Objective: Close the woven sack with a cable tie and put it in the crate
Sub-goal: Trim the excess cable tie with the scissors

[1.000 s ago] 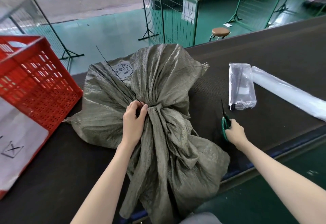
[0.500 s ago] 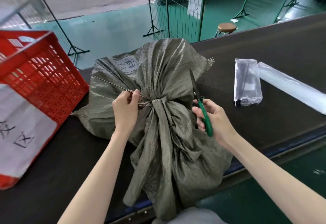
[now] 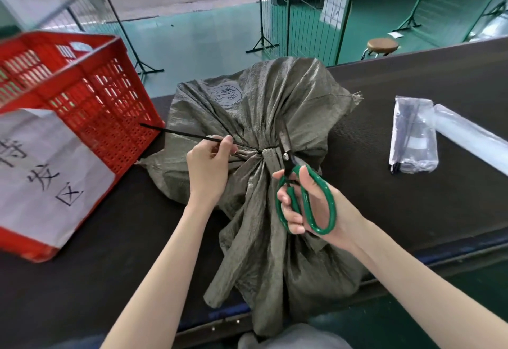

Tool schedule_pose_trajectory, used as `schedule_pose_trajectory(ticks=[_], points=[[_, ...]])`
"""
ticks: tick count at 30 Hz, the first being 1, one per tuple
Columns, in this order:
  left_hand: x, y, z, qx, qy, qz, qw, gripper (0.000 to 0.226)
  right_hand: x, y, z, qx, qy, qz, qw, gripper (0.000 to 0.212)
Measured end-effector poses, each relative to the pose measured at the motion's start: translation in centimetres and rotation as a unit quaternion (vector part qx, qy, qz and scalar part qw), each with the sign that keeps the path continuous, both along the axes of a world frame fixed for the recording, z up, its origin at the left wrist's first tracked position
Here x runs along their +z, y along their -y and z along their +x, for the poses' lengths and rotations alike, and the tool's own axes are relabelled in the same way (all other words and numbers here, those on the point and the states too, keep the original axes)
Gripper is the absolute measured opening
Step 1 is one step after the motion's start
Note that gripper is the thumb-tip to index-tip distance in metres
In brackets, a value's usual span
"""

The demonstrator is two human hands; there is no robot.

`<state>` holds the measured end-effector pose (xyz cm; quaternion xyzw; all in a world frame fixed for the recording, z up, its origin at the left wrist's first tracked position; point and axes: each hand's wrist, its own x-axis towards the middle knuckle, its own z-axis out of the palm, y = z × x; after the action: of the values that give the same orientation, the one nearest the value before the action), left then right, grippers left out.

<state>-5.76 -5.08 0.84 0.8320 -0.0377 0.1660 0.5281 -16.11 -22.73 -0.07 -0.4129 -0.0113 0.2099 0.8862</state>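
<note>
A grey-green woven sack (image 3: pixel 277 106) lies on the dark table, its neck gathered and cinched by a black cable tie (image 3: pixel 176 134). The tie's long free tail sticks out left toward the crate. My left hand (image 3: pixel 209 167) pinches that tail just left of the gathered neck. My right hand (image 3: pixel 308 203) grips green-handled scissors (image 3: pixel 305 197), whose blades point up at the neck, right beside the tie. The red plastic crate (image 3: pixel 90 101) stands at the left, tilted in view, with a white paper sheet on its near side.
A clear plastic bag of black cable ties (image 3: pixel 415 134) and a clear plastic roll (image 3: pixel 472 139) lie at the right of the dark table (image 3: pixel 412 205). Wire mesh fences and a round stool (image 3: pixel 382 46) stand on the green floor beyond the table.
My right hand picked up the scissors from the table and brought them to the sack's neck. My left hand pulled the tie's tail out leftward.
</note>
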Motion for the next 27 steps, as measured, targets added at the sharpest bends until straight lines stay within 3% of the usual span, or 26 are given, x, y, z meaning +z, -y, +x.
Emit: schedule_pose_trajectory(ticks=[11, 27], points=[[0.2, -0.9, -0.9, -0.008, -0.005, -0.044, 0.999, 0.028, -1.9, -1.7, -0.8, 0.119, -0.096, -0.035, 0.988, 0.081], [-0.4, -1.4, -2.7, -0.063, 0.032, -0.096, 0.993, 0.027, -1.8, -2.7, 2.6, 0.073, -0.111, -0.044, 0.99, 0.084]])
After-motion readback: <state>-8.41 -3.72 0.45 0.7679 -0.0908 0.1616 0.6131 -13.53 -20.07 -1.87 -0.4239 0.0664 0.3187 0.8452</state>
